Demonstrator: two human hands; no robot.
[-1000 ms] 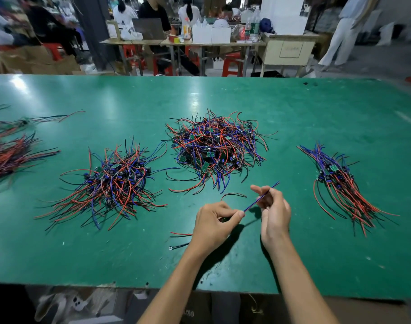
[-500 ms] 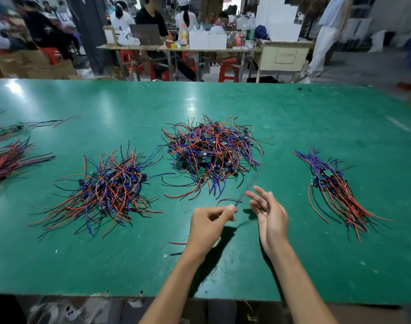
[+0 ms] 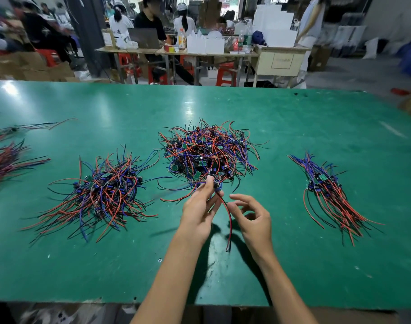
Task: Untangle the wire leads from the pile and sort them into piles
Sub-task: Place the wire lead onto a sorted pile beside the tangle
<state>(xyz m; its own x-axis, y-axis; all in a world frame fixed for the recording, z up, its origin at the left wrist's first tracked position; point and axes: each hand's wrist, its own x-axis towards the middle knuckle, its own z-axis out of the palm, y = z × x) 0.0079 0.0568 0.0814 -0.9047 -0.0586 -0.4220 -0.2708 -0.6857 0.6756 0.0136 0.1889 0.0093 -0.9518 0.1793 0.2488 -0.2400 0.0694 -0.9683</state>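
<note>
My left hand (image 3: pixel 198 213) pinches a light, floppy red-and-black wire lead (image 3: pixel 227 220) by its small stiff module, at the tangled centre pile's (image 3: pixel 207 153) near edge; right-hand fingers (image 3: pixel 240 199) hang loosely curled, holding nothing.

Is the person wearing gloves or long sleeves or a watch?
No. The left hand and right hand are bare, with no gloves, rings or watch. Both forearms are uncovered down to the bottom edge of the picture, so no sleeves show.
</note>
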